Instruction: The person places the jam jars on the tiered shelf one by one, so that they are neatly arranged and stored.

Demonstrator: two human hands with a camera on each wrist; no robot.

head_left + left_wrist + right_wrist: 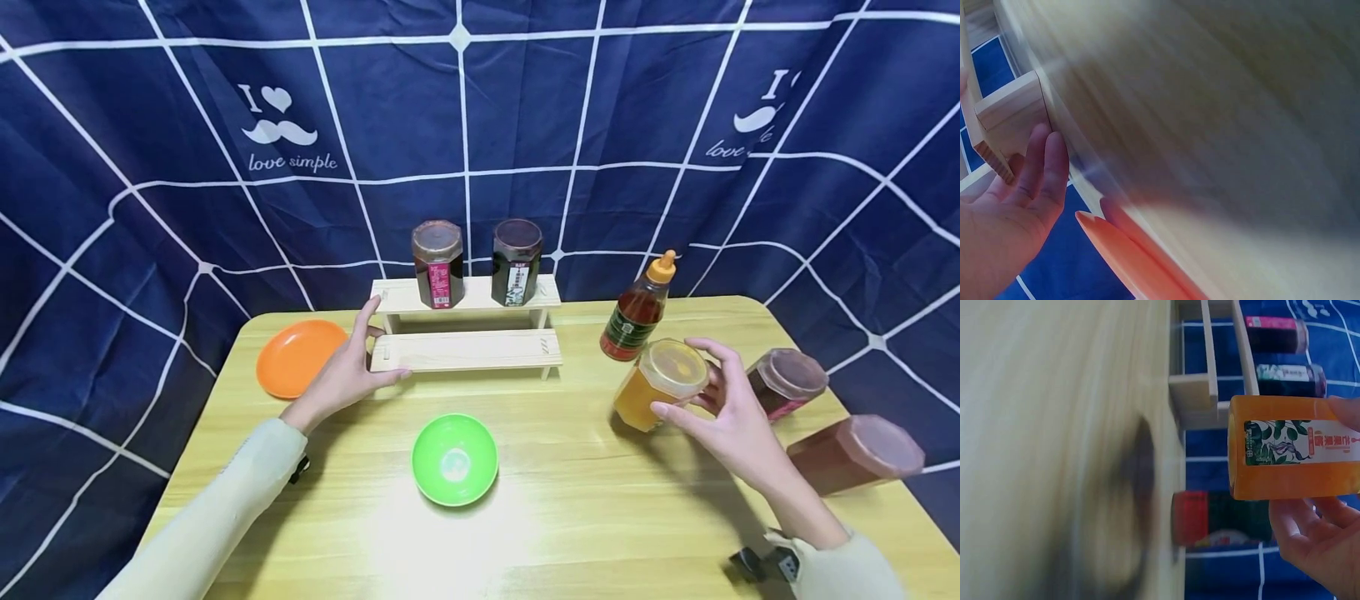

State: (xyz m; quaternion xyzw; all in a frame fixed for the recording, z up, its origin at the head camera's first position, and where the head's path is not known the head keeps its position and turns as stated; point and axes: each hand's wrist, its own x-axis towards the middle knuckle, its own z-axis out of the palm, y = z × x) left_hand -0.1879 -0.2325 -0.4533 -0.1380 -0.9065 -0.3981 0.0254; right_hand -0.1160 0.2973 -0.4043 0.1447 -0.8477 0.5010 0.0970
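Note:
My right hand [731,417] grips a clear-lidded jar of orange-yellow jam [654,387] between thumb and fingers. In the right wrist view the jam jar [1294,450] is off the table, its leafy label showing. My left hand [341,375] holds the left end of a two-tier wooden shelf [465,350], thumb at the front of the lower board. In the left wrist view its fingers [1054,169] lie against the shelf's end piece [1019,106]. Two dark jars, one with a pink label [438,267] and one with a white label [516,265], stand on the upper board.
A syrup bottle [637,308] with an orange nozzle cap stands behind the jam jar. Two more jars, one dark [787,383] and one reddish-brown [851,454], are at the right. An orange plate [300,358] lies left; a green bowl [455,460] is in front of the shelf.

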